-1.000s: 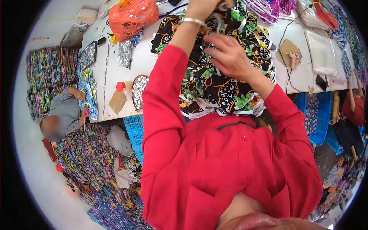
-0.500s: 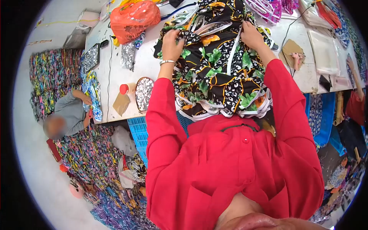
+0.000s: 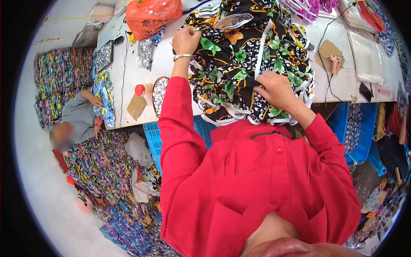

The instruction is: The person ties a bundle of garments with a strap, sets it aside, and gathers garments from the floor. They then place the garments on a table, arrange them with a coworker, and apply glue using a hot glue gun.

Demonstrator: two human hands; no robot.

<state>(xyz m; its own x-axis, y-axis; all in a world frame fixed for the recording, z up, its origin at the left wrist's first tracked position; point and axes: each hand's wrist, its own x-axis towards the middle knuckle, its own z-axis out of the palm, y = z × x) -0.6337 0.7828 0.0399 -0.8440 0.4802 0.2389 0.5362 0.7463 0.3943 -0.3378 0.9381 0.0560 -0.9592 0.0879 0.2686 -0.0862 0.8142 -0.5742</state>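
Observation:
A black garment [image 3: 239, 73] with green and orange flowers and white trim lies spread over the white table [image 3: 171, 47] in front of me. At its upper left edge my left hand [image 3: 186, 40], with a bracelet at the wrist, is closed on the cloth. My right hand [image 3: 275, 88] rests over the lower right part, by a white trim strip; its fingers are apart on the cloth. Whether they pinch any fabric cannot be made out.
Left on the table are an orange bag [image 3: 153, 18], a red-capped jar [image 3: 140, 90] and a round patterned item [image 3: 160, 95]. Plastic sleeves [image 3: 365, 58] and a pink tool [image 3: 335, 62] lie right. A co-worker [image 3: 77, 118] handles blue cloth [image 3: 104, 96]. Blue crates [image 3: 152, 139] stand below.
My right hand has come down and inward from the garment's upper right edge. My left hand has moved slightly up and left, and the garment's upper left part has shifted.

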